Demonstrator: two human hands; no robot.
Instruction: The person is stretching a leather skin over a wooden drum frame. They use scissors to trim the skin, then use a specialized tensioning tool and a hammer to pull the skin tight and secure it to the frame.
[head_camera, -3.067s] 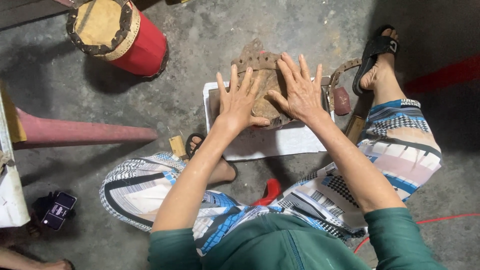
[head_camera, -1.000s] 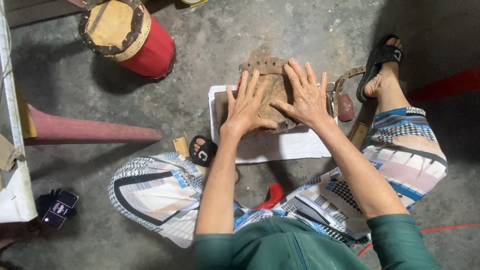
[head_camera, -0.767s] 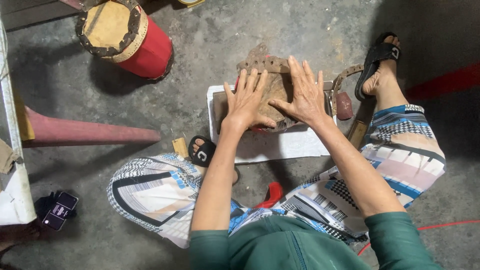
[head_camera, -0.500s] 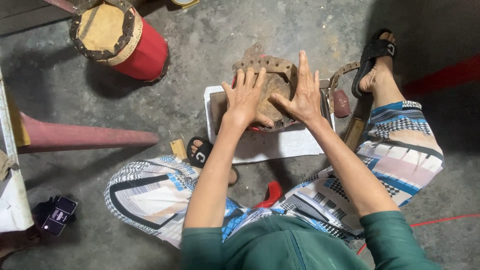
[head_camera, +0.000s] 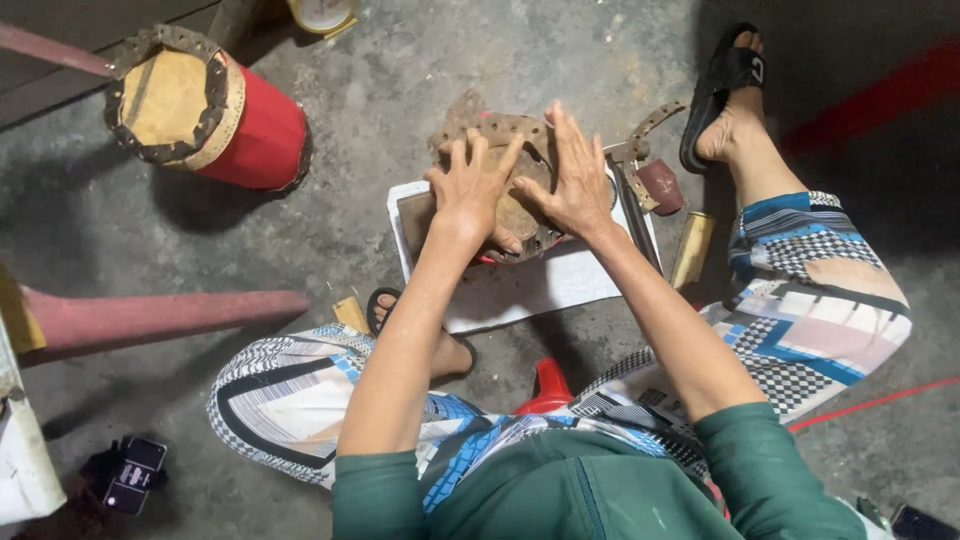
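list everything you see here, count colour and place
hide piece: 1, brown with a punched edge, on the white board under both hands
white board: 1, white, on the floor in front of the person
drum: 1, red body with tan skin top, upper left on the floor
pole: 1, dull red, lying on the floor at left
wood block: 1, tan, right of the board
strap: 1, brown, punched, by the board's upper right corner
phone: 1, dark, lower left floor
sandals: 2, black, one on each foot
floor: grey concrete
left hand: flat, fingers spread on the hide
right hand: flat, fingers spread on the hide
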